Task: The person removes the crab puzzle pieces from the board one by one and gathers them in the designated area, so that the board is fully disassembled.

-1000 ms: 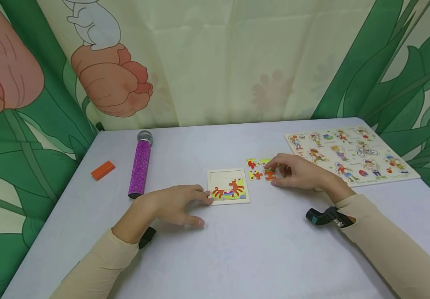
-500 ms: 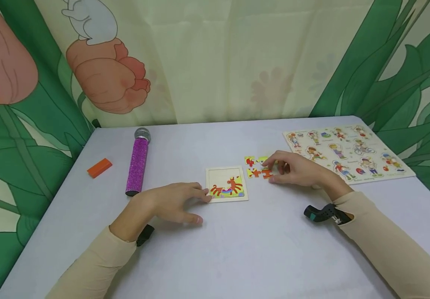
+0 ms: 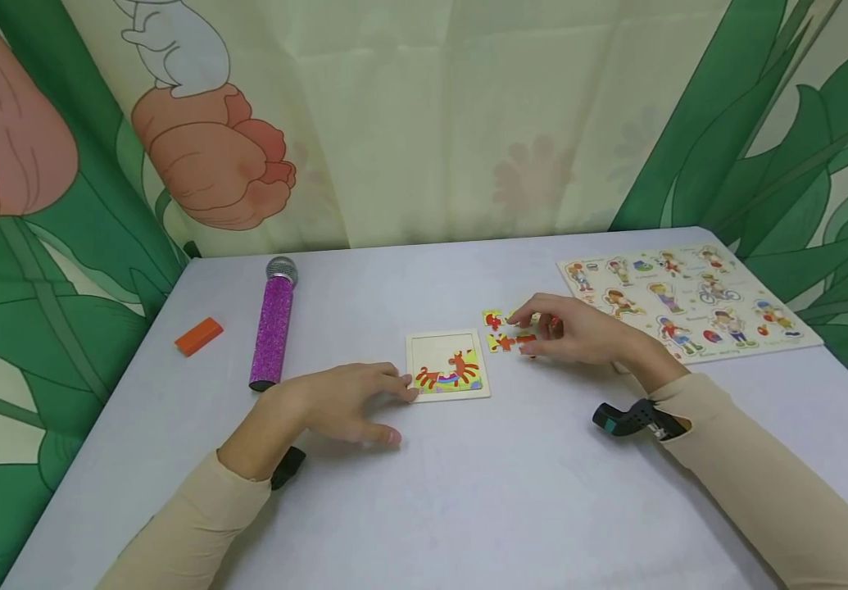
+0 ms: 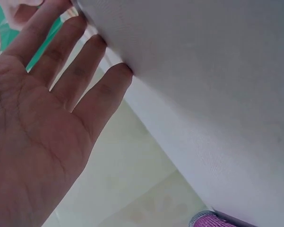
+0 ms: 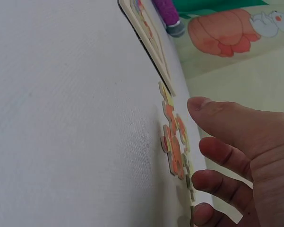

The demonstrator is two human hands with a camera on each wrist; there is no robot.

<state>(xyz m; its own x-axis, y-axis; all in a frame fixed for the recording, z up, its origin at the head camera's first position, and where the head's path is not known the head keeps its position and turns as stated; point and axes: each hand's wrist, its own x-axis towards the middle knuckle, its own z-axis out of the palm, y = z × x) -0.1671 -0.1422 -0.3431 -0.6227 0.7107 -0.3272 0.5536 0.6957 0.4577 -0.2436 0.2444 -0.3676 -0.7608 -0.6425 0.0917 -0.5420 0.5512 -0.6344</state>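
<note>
A small square puzzle frame (image 3: 438, 344) lies mid-table, its lower part filled with pieces showing red animal legs and a rainbow. My left hand (image 3: 346, 401) rests at the frame's left edge, fingers extended and the thumb on the tablecloth side. Just right of the frame lie several loose yellow-and-red jigsaw pieces (image 3: 501, 343). Above their right side hovers my right hand (image 3: 578, 328), which hides some of them. In the right wrist view, the thumb (image 5: 217, 116) and loosely bent fingers stand apart beside a jigsaw piece (image 5: 174, 153), with nothing between them.
A large peg puzzle board (image 3: 682, 307) with printed children lies at the back right, close behind my right hand. Left of my left hand are a purple glitter microphone (image 3: 273, 332) and an orange block (image 3: 199, 337). A printed curtain (image 3: 424, 123) hangs behind the table.
My right hand has shifted slightly left over the loose jigsaw pieces, covering more of the upper ones. My left hand stays at the puzzle frame's edge.
</note>
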